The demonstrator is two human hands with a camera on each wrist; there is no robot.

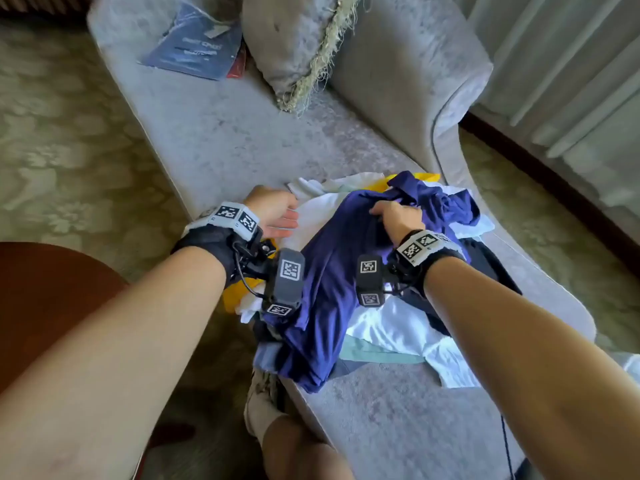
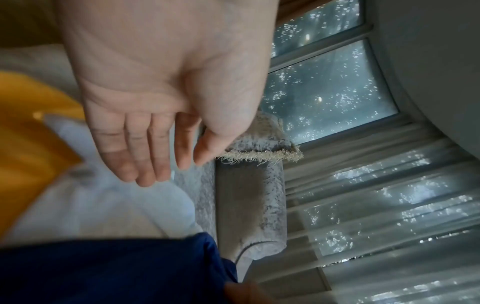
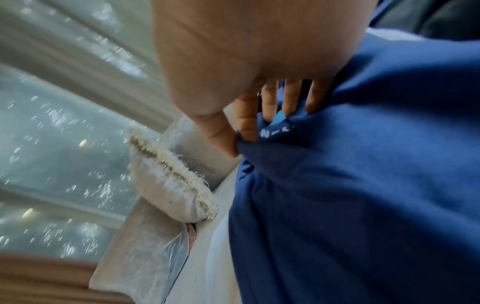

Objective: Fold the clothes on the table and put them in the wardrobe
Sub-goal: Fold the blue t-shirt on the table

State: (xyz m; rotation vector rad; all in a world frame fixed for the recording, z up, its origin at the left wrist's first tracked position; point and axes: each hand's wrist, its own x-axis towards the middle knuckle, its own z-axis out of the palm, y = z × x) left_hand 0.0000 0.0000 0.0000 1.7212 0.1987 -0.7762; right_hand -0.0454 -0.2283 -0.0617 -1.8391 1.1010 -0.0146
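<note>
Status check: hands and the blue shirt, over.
Right hand grips blue shirt. Left hand open, empty, beside it. Shirt unfolded atop clothes pile on sofa.

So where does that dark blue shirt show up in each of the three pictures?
Head: blue shirt at centre, atop the clothes pile, gripped by the right hand.
Left wrist: bottom left corner.
Right wrist: fills the right half.
Shared landmark: the fringed cushion.
</note>
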